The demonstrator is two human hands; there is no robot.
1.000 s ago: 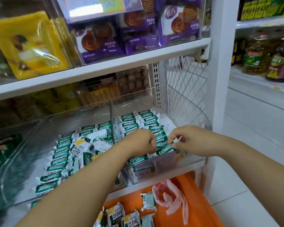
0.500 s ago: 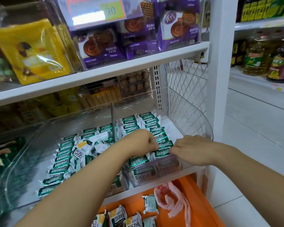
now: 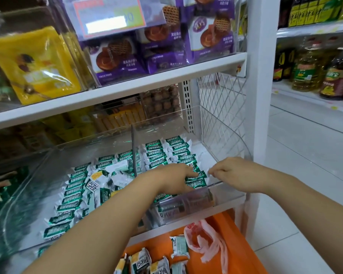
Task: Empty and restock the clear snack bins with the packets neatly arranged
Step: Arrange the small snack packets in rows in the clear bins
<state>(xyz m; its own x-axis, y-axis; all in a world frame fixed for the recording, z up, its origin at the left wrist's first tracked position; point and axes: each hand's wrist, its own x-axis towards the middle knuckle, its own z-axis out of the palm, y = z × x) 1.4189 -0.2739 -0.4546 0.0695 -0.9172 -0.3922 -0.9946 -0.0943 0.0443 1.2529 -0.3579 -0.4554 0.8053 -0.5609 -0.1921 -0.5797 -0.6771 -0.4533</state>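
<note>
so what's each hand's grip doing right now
Left hand: open, fingers resting on the green packets.
Right hand: pinching the end of one packet.

Both forearms reach forward: left hand (image 3: 172, 178) palm down, fingers flat; right hand (image 3: 234, 175) knuckles up, fingers curled (fingertips nearly meeting).

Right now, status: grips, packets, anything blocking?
Left grip rests on green packets in right bin; right grip pinches the end of the front packet. Back rows neat. Nothing blocking.

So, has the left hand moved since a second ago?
No; the left hand stays just right of the clear divider, on the green packets.
</note>
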